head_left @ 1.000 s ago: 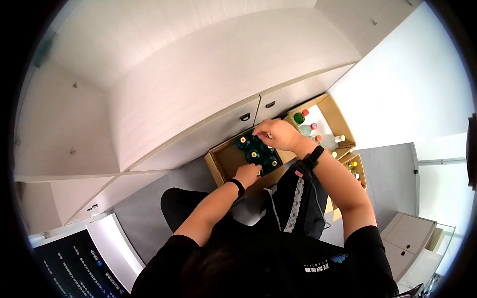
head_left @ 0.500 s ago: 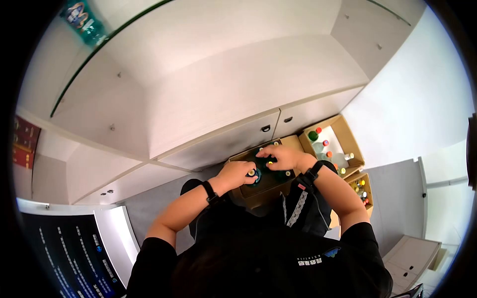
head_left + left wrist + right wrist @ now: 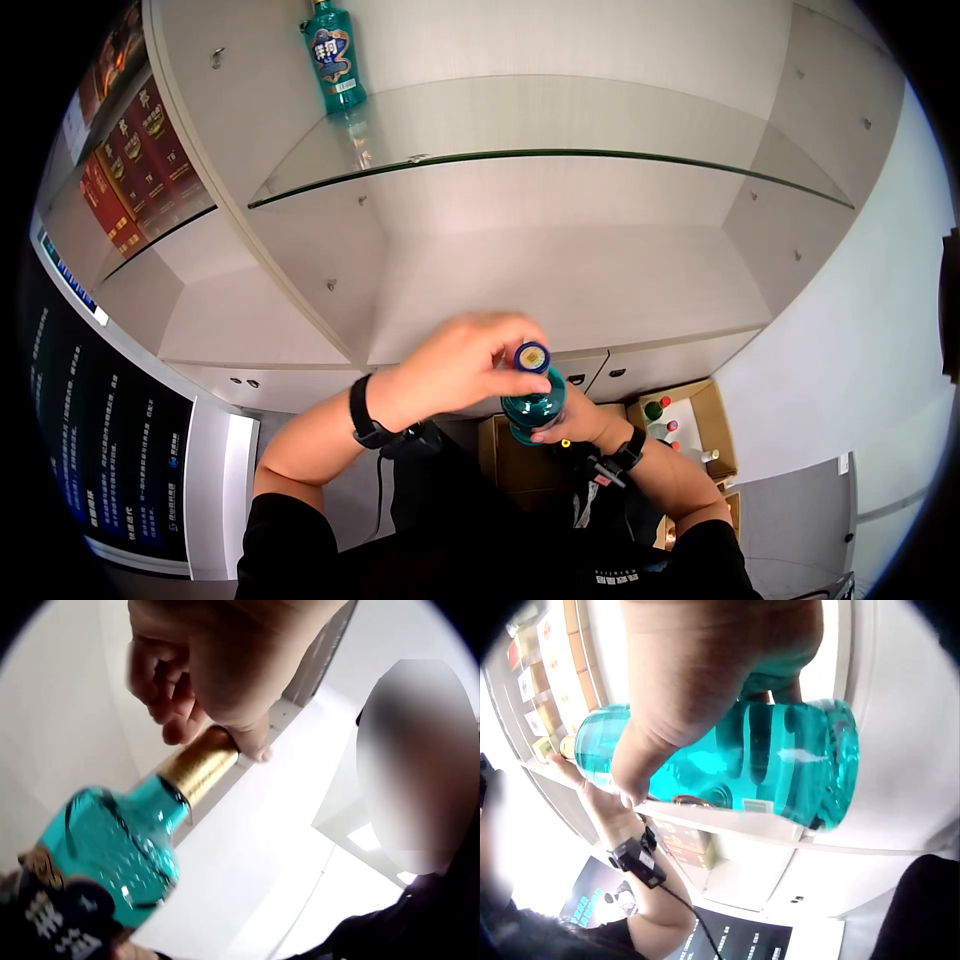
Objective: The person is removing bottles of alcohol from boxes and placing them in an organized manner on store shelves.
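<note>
A teal glass bottle (image 3: 535, 405) with a gold neck (image 3: 201, 766) and a dark label (image 3: 64, 919) is held between both hands, its cap toward the head camera. My left hand (image 3: 460, 365) pinches the bottle at the neck just below the cap, thumb on one side and fingers curled on the other. Around the bottle's lower body wraps my right hand (image 3: 585, 418), its thumb along the near side in the right wrist view. Below the hands stands a cardboard box (image 3: 505, 465), partly hidden by my arms; a yellow bottle cap (image 3: 565, 442) shows beside the right hand.
In front rises a cabinet with a glass shelf (image 3: 560, 125), where another teal bottle (image 3: 335, 60) stands at the left. Red boxes (image 3: 130, 165) fill a side compartment. A second carton (image 3: 712, 425) with several bottles sits at the right. A dark screen (image 3: 100, 400) is at the left.
My left hand has lifted a teal bottle up out of the box. My right hand has left the other bottles and taken hold of its body. The head view has tilted up toward the shelves.
</note>
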Demonstrator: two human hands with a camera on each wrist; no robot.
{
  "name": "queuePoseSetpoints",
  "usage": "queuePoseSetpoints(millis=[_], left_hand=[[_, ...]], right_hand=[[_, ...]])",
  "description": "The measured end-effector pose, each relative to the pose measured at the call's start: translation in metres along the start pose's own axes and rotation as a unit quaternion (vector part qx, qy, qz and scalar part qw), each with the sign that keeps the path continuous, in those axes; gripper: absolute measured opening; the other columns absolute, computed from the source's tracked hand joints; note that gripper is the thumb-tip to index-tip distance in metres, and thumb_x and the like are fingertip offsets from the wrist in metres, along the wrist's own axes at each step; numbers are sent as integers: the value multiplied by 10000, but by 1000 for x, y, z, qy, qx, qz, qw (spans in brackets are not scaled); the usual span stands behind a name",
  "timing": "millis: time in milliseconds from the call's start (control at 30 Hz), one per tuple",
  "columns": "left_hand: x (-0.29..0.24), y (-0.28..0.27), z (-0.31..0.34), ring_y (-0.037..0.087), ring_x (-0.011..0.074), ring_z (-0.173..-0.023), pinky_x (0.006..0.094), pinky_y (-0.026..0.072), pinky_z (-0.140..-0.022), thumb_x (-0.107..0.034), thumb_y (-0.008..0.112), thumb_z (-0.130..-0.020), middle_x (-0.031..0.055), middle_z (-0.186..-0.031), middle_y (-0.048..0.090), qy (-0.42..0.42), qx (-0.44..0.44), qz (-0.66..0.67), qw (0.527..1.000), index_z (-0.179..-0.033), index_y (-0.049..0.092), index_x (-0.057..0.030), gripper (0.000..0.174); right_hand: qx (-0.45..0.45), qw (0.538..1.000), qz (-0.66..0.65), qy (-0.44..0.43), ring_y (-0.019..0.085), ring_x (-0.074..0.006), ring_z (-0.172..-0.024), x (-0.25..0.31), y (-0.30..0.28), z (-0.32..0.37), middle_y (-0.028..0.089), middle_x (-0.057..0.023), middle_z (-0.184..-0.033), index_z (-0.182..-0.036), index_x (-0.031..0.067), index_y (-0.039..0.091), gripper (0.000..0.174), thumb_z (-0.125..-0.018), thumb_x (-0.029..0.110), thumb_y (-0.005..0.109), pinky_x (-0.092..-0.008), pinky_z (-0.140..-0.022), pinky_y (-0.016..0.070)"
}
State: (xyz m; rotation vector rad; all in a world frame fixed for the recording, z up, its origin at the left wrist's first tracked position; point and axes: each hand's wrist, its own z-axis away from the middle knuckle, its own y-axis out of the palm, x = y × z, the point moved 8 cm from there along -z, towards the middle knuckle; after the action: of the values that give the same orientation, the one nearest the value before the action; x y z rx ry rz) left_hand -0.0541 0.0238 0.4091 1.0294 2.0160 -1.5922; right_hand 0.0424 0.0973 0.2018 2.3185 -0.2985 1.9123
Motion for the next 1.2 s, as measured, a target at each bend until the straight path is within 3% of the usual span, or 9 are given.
queuePoseSetpoints(millis=[67, 100, 167, 267, 467, 700, 800, 933, 1200], left_hand=[[-26, -40, 2, 610, 304, -1004, 389, 489, -861, -223, 760, -861, 117, -1138, 643, 133, -141, -192, 962, -1234, 634, -85, 418], [-47, -57, 7, 577, 336, -1098, 412, 471, -934, -176, 732, -877, 142, -1223, 614, 188, -236, -297, 906, -1282, 617, -72, 434], [-48, -80, 6, 510, 388, -1207, 461, 420, -1038, -101, 682, -890, 168, -1348, 538, 117, -324, -437, 831, -1357, 559, -39, 487], [-37, -101, -1, 512, 380, -1202, 500, 420, -1061, -86, 705, -847, 159, -1321, 535, 76, -369, -515, 770, -1352, 542, -24, 534], [-22, -112, -2, 496, 395, -1244, 510, 401, -1104, -60, 664, -881, 166, -1322, 525, 57, -350, -489, 797, -1382, 520, -40, 522], [-26, -127, 0, 553, 348, -1139, 435, 473, -995, -36, 630, -882, 125, -1199, 595, 82, -323, -433, 837, -1305, 602, -70, 425], [-26, -138, -2, 569, 329, -1101, 419, 487, -938, -29, 614, -880, 106, -1142, 619, 94, -306, -404, 857, -1256, 645, -73, 380], [-28, -150, -3, 584, 319, -1066, 416, 491, -930, -27, 612, -871, 96, -1087, 637, 77, -297, -365, 879, -1202, 686, -81, 343], [-27, -155, -3, 597, 292, -1025, 401, 497, -900, -197, 698, -847, 86, -1016, 638, 55, -310, -344, 885, -1130, 733, -132, 292]], right_hand=[[-37, 999, -1, 7, 547, -228, -1247, 7, -2, 0, 574, -101, -1345, -1477, 46, 371, 1019, -646, 236, 929, -387, -1074, 417], [-33, 999, 0, 8, 547, -228, -1247, 12, -1, 1, 574, -101, -1345, -1477, 46, 371, 1019, -646, 236, 929, -387, -1074, 417], [-48, 999, 5, -17, 563, -222, -1230, 26, -3, 1, 589, -98, -1329, -1463, 39, 389, 1024, -626, 251, 939, -384, -1067, 427], [-49, 997, 54, -26, 584, -228, -1203, 45, -4, 1, 610, -102, -1300, -1435, 29, 415, 986, -632, 270, 934, -381, -1056, 437], [-49, 990, 128, -23, 586, -228, -1192, 102, -9, -12, 625, -127, -1272, -1429, 23, 419, 990, -638, 333, 928, -373, -1047, 439], [-78, 985, 71, -136, 569, -207, -1183, 225, -10, -50, 600, -91, -1282, -1445, 38, 406, 893, -741, 321, 877, -379, -1057, 435], [-95, 966, 90, -225, 566, -190, -1174, 280, -8, -68, 591, -88, -1288, -1424, 42, 423, 802, -797, 319, 841, -376, -1042, 450], [-92, 954, 118, -262, 579, -177, -1143, 326, -12, -98, 606, -93, -1254, -1386, 32, 447, 722, -832, 318, 813, -367, -1012, 472], [-87, 940, 146, -294, 625, -169, -1008, 376, -16, -158, 645, -100, -1117, -1303, 4, 494, 599, -876, 322, 768, -354, -899, 531]])
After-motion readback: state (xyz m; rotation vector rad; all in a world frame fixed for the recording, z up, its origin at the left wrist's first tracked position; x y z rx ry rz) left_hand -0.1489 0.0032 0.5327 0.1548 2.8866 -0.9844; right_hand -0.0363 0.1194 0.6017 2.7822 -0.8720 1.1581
